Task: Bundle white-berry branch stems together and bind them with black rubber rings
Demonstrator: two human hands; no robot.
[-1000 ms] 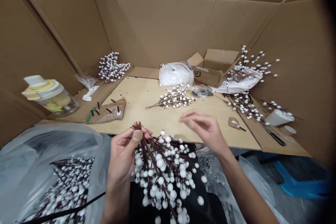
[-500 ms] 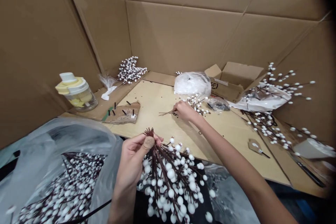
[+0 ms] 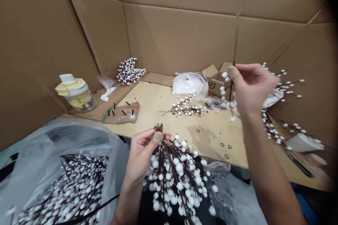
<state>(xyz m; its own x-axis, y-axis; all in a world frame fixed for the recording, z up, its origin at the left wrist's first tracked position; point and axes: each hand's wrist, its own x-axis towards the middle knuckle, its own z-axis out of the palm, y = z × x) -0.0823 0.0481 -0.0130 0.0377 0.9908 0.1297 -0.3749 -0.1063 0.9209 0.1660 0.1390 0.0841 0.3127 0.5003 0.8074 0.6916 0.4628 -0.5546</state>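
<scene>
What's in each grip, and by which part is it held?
The left grip holds a bunch of white-berried stems near their gathered ends. The right grip holds a berry sprig by its stem.

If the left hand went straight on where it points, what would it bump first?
Probably the loose berry sprigs on the table, if the left hand clears the table's near edge; its height is hard to judge.

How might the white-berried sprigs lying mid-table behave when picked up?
The sprigs are probably fairly stiff: a similar stem stands straight above the right hand. They look thin and small-berried, so likely light. They branch and overlap, so they may snag together.
</scene>
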